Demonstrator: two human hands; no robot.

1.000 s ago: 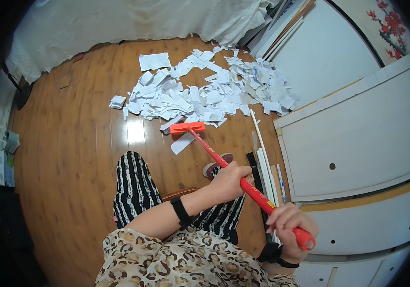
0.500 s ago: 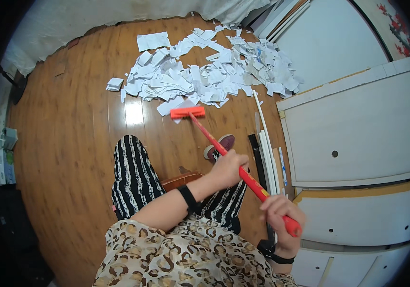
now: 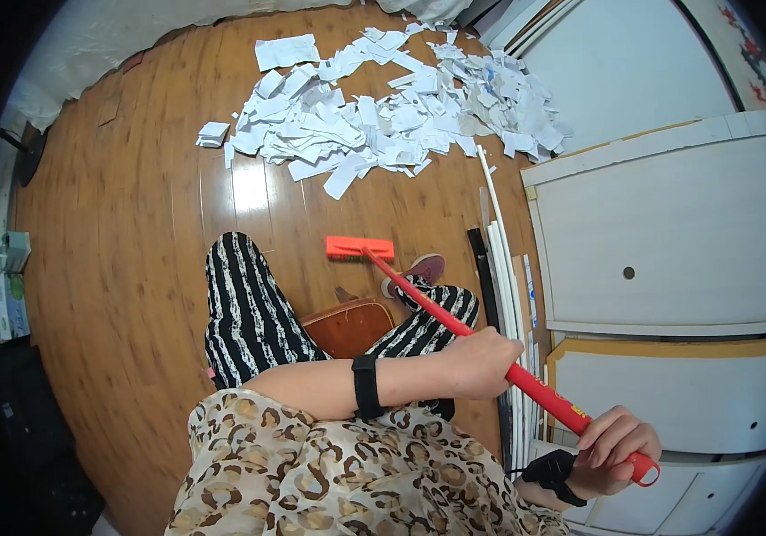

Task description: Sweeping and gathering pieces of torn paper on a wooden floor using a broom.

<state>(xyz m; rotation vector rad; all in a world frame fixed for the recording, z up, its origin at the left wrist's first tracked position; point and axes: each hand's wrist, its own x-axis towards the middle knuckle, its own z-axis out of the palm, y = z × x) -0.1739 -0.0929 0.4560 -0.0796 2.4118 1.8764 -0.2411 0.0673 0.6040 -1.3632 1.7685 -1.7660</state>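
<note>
A long-handled floor brush with an orange-red head and a red pole slants across the view from upper left to lower right. My left hand wraps round the middle of the pole. Lower down, my right hand grips it close to the end with the hanging loop. The brush head is over the floor in front of my knees, beside a dark pink shoe. Beyond it, apart from the bristles, spreads a heap of white paper scraps, with a small folded stack to its left.
White and black strips lie lengthwise on the wooden floor at right, alongside white cabinets. A brown seat shows between my legs. Pale sheeting hangs at the far left; boxes stand at the left edge.
The brush has come back toward me, its head leaving the paper's near edge. Both hands have moved right with the pole. One slip lies turned at the heap's front.
</note>
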